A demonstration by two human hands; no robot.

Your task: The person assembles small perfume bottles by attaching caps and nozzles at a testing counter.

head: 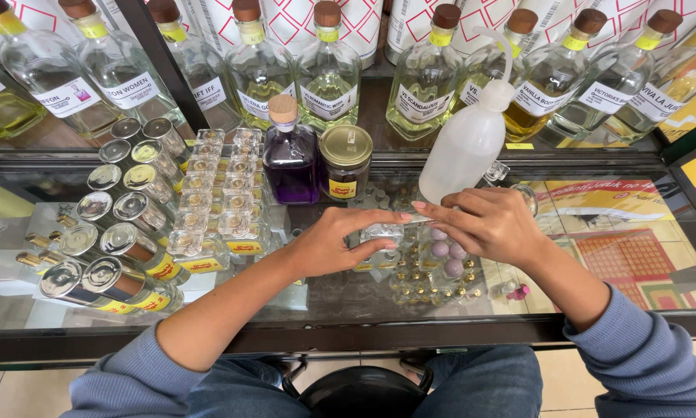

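**Small clear bottle between my fingertips at the perfume counter**

I sit at a glass counter [596,310], and along its back shelf stands a row of large clear bottles [328,73] with brown stoppers and pale liquid. To my left lie silver-capped tubes [123,240] in a slanting column, and beside them a block of small square glass bottles [208,193]. Nearer the middle stand a purple bottle [290,155] with a cork top and a small jar [345,161] with a gold lid. A white squeeze bottle [468,143] with a bent spout stands just behind my hands.

My left hand [328,244] curls loosely around a small clear bottle [380,232], thumb under and fingers over, held just above the glass near the centre. My right hand [491,224] reaches across to it, fingertips pinched at its top end; whether they grip a cap or only touch the neck I cannot tell, since my fingers cover it.

As far as I can judge, the small bottle looks empty or nearly so, and the squeeze bottle stands untouched.
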